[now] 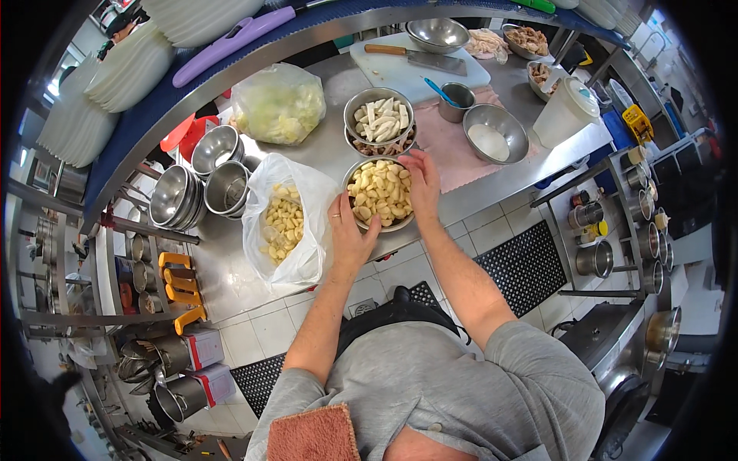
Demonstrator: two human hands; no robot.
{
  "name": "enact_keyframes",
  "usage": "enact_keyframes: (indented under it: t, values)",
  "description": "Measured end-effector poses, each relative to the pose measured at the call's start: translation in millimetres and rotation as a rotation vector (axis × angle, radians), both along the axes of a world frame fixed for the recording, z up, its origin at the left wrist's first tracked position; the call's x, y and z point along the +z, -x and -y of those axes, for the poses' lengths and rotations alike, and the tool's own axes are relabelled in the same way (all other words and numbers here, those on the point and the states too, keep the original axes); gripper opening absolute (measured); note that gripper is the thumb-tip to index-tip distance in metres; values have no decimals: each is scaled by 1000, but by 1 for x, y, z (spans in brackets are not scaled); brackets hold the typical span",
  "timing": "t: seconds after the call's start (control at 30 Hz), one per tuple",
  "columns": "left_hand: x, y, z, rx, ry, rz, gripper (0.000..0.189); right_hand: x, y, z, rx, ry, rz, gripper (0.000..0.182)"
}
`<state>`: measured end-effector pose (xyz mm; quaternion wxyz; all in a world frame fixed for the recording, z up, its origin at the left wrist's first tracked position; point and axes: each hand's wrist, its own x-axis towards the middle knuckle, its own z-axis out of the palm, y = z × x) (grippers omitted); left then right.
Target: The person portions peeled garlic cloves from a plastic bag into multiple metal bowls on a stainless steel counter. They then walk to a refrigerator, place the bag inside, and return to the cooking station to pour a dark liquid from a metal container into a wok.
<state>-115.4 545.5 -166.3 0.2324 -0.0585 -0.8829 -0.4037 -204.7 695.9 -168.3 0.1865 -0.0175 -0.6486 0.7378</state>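
Observation:
A steel bowl heaped with peeled garlic cloves is at the front edge of the steel table. My left hand is at its near left side, with the thumb over the rim against the cloves. My right hand wraps the right side, fingers at the far rim. Left of the bowl, an open white plastic bag holds more garlic cloves. Just beyond, a bowl of white cut strips rests on another bowl with brownish pieces.
Stacked steel bowls and a bag of pale green leaves stand left. A cleaver lies on a white cutting board. A pink cloth, a bowl of white contents and a lidded plastic container are right. An overhead shelf crosses above.

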Motion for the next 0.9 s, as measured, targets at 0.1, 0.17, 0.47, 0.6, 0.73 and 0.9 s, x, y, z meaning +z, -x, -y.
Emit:
enact_keyframes:
  t: [0.1, 0.17, 0.47, 0.6, 0.73, 0.9]
  values:
    - [-9, -23, -3, 128, 24, 172, 64, -4, 2, -5, 19, -33, 12, 24]
    - [-14, -22, -5, 133, -239, 274, 53, -6, 2, -8, 49, -13, 39, 25]
    - [-27, 3, -32, -9, -501, 457, 40, -21, -2, -31, -108, -435, -148, 19]
    - [-21, 14, -54, -180, -746, 580, 35, -3, 4, -64, -124, -498, -153, 20]
    - [-40, 13, -30, -33, -101, 250, 33, 5, 10, -76, -133, -559, -155, 21]
    - [-42, 10, -6, 33, 535, 239, 29, 7, 7, -78, -159, -329, -116, 22]
